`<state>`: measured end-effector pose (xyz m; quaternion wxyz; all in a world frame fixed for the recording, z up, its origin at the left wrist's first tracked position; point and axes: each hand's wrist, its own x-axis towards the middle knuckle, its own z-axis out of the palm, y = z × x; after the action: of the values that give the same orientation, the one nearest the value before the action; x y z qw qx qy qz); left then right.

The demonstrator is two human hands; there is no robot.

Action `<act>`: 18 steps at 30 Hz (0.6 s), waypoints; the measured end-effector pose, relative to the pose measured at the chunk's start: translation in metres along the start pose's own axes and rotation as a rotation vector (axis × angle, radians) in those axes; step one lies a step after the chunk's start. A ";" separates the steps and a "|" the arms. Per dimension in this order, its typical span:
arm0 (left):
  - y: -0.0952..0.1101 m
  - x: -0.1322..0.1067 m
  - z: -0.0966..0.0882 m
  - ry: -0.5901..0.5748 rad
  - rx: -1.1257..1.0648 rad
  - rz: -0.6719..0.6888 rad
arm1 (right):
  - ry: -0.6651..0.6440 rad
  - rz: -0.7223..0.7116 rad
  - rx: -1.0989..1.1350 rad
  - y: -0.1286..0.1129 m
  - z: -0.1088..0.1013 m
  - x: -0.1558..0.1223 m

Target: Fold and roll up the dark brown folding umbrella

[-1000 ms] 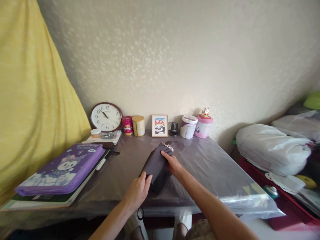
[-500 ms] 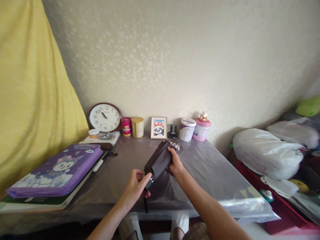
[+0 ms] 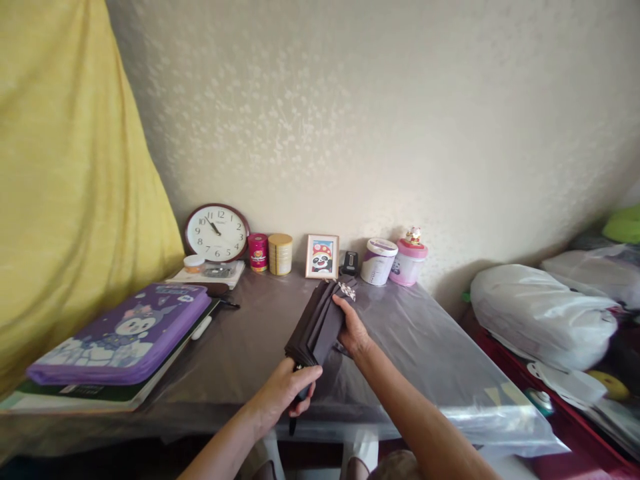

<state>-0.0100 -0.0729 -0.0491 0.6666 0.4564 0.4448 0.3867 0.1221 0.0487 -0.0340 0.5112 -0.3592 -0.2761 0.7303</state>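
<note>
A folded dark umbrella [image 3: 316, 325] slants over the table, its handle end toward me and its ribbed tip end pointing away. My left hand [image 3: 293, 387] is closed around the short black handle, and a strap dangles below it. Along the right side of the folded cloth, my right hand [image 3: 353, 328] grips the canopy near the far end, thumb on top. The palm side of the right hand is hidden behind the cloth.
On the left lie a purple zip case [image 3: 125, 333] and a white marker [image 3: 201, 328]. Against the wall stand a clock [image 3: 217, 232], a pink tin [image 3: 258, 252], a yellow tin [image 3: 280, 255], a panda picture [image 3: 322, 257] and two tubs [image 3: 379, 262]. White bags [image 3: 543, 313] fill the right.
My left hand has shifted right and wrapped more fully around the handle. The umbrella has turned slightly more upright in view, and its pleats have shifted. The whole view has moved a little.
</note>
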 end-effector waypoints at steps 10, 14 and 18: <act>-0.020 0.006 -0.006 0.493 0.798 0.227 | 0.014 -0.089 -0.137 0.006 -0.002 0.002; -0.021 0.006 -0.005 0.497 0.850 0.237 | 0.073 -0.065 -0.114 0.007 -0.004 0.005; -0.011 0.003 -0.002 0.199 0.384 0.034 | 0.132 -0.016 -0.036 0.005 -0.004 0.004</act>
<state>-0.0094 -0.0734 -0.0609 0.5136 0.5423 0.5659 0.3492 0.1214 0.0506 -0.0410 0.5276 -0.4135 -0.2579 0.6958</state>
